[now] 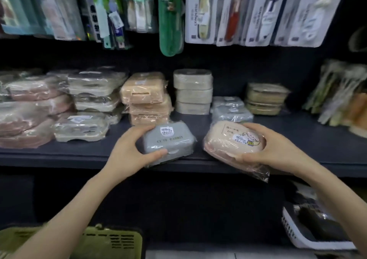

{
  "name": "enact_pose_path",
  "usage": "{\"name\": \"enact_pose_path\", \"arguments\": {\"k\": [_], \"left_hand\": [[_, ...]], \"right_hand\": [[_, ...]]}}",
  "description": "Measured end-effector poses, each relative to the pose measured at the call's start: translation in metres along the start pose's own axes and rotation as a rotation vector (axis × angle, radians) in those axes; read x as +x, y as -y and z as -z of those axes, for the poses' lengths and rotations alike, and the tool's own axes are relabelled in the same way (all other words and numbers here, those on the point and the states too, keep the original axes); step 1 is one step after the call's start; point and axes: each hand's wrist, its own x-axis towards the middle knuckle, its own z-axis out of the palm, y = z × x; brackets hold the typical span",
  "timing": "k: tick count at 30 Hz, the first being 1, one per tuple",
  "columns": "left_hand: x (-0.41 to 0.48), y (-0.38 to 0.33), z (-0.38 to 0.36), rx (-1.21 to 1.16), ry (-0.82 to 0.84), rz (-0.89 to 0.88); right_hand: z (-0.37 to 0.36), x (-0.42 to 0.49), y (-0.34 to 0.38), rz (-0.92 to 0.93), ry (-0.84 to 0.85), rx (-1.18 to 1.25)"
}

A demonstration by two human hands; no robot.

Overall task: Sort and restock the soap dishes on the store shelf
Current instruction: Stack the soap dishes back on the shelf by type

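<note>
A: Nearest?
B: A green basket (111,243), low left; a white basket (309,233), low right.
A: And the hands?
B: The left hand (129,149) curls round a grey dish (168,141) at the shelf's (59,155) front edge — thumb on the near side, fingers behind. The right hand (274,147) grips a pink dish (232,139) just beside it. Stacks (147,100) of wrapped dishes stand behind.

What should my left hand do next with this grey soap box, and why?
Probably lift the grey soap box, gripped by the left hand at the front edge of the shelf, onto the short grey stack behind it to the right: the colours seem to match.
</note>
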Motion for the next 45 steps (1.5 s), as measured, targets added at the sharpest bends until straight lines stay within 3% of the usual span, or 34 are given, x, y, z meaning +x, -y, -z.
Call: {"name": "enact_pose_path", "arguments": {"k": [10, 17, 22, 25, 28, 34, 40, 45], "left_hand": [[0.047, 0.002, -0.056, -0.103, 0.152, 0.006], [0.053, 0.013, -0.051, 0.195, 0.102, -0.072], [0.024, 0.017, -0.023, 0.254, -0.057, -0.114], [-0.001, 0.038, 0.003, 0.369, -0.227, -0.128], [-0.020, 0.064, 0.034, 0.453, -0.367, -0.034], [-0.054, 0.101, 0.091, 0.583, -0.522, 0.191], [-0.076, 0.145, 0.142, 0.523, -0.496, 0.559], [-0.071, 0.174, 0.159, 0.407, -0.439, 0.649]], "right_hand": [[0.008, 0.025, -0.048, -0.073, 0.007, 0.048], [0.002, 0.025, -0.047, -0.055, 0.067, -0.034], [0.000, 0.014, -0.036, -0.057, -0.204, -0.050], [-0.007, 0.007, -0.011, 0.000, -0.387, 0.085], [-0.028, 0.006, 0.029, 0.117, -0.453, 0.163], [-0.096, 0.024, 0.124, 0.299, -0.276, 0.249], [-0.163, 0.058, 0.230, 0.441, -0.130, 0.261], [-0.202, 0.093, 0.318, 0.492, -0.035, 0.229]]}}
